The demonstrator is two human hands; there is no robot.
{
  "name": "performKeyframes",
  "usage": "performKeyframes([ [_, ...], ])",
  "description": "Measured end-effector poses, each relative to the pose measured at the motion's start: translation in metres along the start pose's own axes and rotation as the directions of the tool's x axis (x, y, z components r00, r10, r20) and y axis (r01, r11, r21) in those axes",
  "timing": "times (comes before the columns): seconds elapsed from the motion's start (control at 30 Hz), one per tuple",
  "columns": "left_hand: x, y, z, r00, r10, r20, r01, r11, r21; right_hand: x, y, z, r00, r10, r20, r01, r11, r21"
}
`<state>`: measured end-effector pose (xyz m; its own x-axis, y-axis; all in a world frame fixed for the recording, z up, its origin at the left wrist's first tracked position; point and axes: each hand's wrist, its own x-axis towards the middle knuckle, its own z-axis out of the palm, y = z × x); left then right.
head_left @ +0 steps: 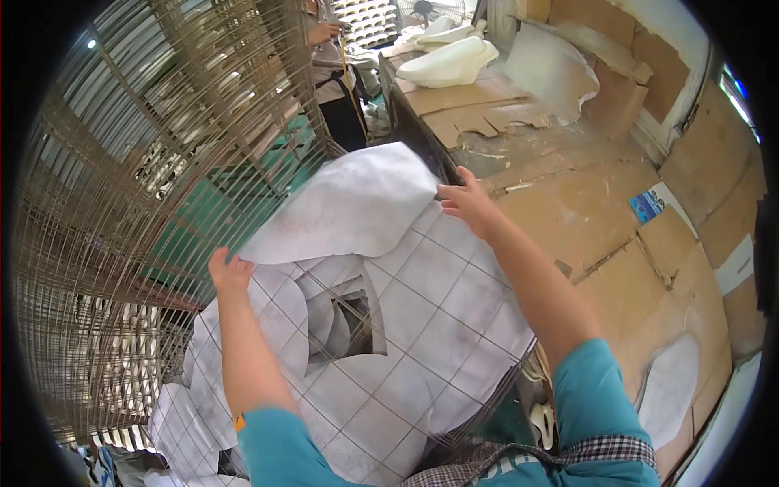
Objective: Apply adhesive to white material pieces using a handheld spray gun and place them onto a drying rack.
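A large, curved-edged white sheet piece (341, 207) is stretched between my two hands over a wire grid rack (415, 274). Its material, cloth or thin foam, cannot be told. My left hand (232, 272) pinches the sheet's left tip beside the upright wire racks. At the far right corner, my right hand (472, 207) grips the sheet's edge with thumb and fingers. Under the grid wires, several similar white pieces (462, 349) lie overlapping in layers. A gap between them shows darker layers of wire further down.
Tall stacked wire racks (162, 162) stand close on my left. To the right, a bench covered with brown cardboard (592, 235) holds a loose white piece (669, 390). White moulded shapes (450, 63) lie at its far end. Another person (337, 77) stands beyond the racks.
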<state>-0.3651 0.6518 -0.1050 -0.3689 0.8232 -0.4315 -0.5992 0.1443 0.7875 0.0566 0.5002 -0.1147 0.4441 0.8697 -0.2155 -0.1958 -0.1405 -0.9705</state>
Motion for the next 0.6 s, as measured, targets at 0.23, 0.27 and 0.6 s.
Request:
performKeyframes([
  [0.23, -0.009, -0.032, -0.062, 0.957, 0.176, 0.230, -0.171, 0.984, -0.041, -0.167, 0.061, -0.175, 0.885, -0.429, -0.180, 0.428, 0.903, -0.047],
  [0.27, -0.035, -0.054, -0.046, 0.889, 0.180, 0.422, -0.208, 0.978, 0.019, -0.201, 0.088, -0.212, 0.866, -0.407, -0.289, 0.362, 0.911, -0.198],
  [0.6, -0.431, -0.254, 0.016, 0.300, -0.327, 0.896, 0.042, 0.943, 0.330, -0.562, 0.252, -0.421, 0.669, -0.292, -0.683, -0.609, 0.311, -0.730],
])
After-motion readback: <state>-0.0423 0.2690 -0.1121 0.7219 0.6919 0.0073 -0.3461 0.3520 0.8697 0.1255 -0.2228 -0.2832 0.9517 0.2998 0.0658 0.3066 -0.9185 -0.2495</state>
